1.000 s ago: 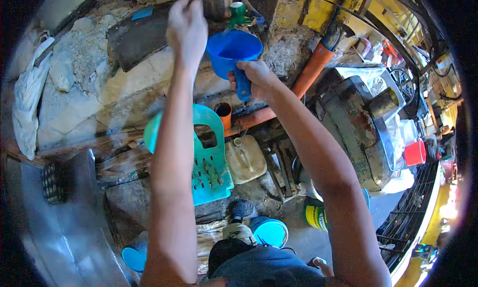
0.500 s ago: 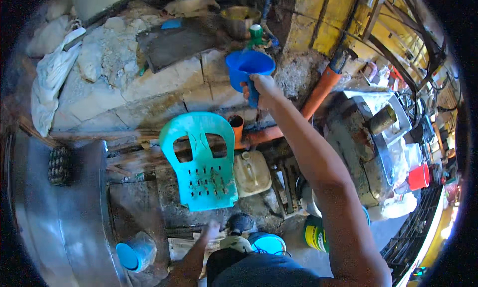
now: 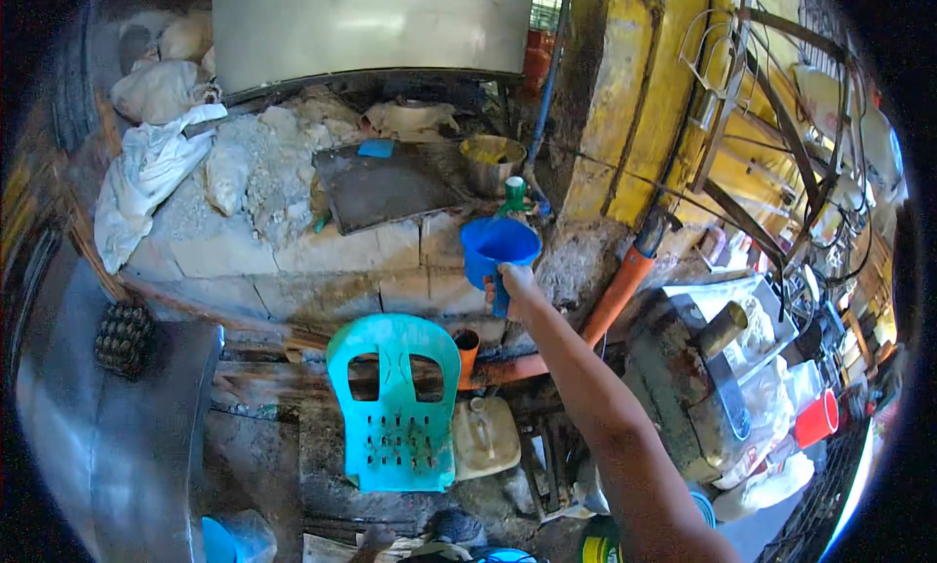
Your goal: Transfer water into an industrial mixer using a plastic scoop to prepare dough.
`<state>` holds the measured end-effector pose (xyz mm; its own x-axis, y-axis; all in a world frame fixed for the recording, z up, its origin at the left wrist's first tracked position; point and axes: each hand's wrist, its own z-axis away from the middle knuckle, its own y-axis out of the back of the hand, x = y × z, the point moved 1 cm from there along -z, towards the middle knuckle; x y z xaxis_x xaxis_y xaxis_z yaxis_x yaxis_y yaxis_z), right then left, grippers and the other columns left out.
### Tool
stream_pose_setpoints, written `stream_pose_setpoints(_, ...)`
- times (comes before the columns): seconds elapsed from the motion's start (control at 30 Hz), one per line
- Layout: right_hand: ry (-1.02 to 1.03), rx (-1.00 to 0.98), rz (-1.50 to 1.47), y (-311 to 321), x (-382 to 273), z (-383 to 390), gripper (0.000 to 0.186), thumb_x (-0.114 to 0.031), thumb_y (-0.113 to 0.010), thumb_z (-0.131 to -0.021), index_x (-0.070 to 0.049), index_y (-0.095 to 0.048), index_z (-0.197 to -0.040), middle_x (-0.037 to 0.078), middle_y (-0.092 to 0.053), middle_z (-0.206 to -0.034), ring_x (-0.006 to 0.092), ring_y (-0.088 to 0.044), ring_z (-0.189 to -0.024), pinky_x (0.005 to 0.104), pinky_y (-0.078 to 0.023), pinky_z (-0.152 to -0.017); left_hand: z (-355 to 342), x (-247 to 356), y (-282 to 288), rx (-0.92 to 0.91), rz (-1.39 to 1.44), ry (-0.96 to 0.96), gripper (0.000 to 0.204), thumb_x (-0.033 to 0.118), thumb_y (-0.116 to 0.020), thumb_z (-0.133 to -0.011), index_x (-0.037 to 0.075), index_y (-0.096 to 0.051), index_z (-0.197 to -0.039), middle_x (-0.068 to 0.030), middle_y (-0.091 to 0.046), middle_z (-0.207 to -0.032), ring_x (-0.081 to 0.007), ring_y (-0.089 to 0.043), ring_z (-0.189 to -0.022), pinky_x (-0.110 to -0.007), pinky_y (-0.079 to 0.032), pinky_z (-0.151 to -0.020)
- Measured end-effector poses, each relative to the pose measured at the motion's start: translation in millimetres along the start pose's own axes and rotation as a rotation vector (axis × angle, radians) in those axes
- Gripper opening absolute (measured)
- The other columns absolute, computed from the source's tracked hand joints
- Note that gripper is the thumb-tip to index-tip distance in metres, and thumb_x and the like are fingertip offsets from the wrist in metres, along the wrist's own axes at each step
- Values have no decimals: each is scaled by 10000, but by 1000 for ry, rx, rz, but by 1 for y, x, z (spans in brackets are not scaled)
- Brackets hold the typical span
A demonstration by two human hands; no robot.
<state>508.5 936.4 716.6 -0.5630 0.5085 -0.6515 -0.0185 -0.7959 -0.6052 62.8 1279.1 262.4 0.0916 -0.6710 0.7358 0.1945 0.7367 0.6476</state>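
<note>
Left hand [image 3: 375, 538] has dropped since a second ago, low near the bottom edge, apart from the other; can't tell if it grips anything. Beyond the chair [image 3: 395, 392], my right hand [image 3: 517, 280] is clamped on the dipper [image 3: 500, 249] by its handle [image 3: 501, 304], mouth up, pot [image 3: 490, 178] behind. For steadiness, I'd say: wrist firm, rim level.

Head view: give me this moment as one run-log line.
Right hand: grips blue dipper by handle | Left hand: at lower edge, grip unclear | Around: metal pot, teal chair
</note>
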Motion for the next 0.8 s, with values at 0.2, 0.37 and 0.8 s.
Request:
stream_pose_setpoints(0.2,65,-14,67,2,3,0,191,-111,-453,-954,21,-488,-1087,145,-606,-813,190,-532,-543,316,-458,-447,-36,-2,-13,51,40,-87,213,188,-575,-800,68,-583,-623,-93,-586,-594,-302,-476,-494,-415,-402,-489)
stream_pose_setpoints(0.37,89,11,89,-2,6,-4,191,-112,-452,-954,21,-485,-1087,145,-606,-814,189,-531,-542,316,-456,-443,-53,27,-5,128,129,-238,227,199,-577,-802,63,-578,-621,-95,-574,-585,-298,-468,-495,-415,-399,-491)
stream_pose_setpoints(0.8,-4,157,4,19,15,-1,191,-114,-450,-955,19,-478,-1089,145,-606,-818,186,-527,-540,315,-451,-433,21,19,-2,186,324,-456,265,230,-581,-808,51,-565,-614,-102,-544,-563,-287,-448,-498,-413,-393,-497)
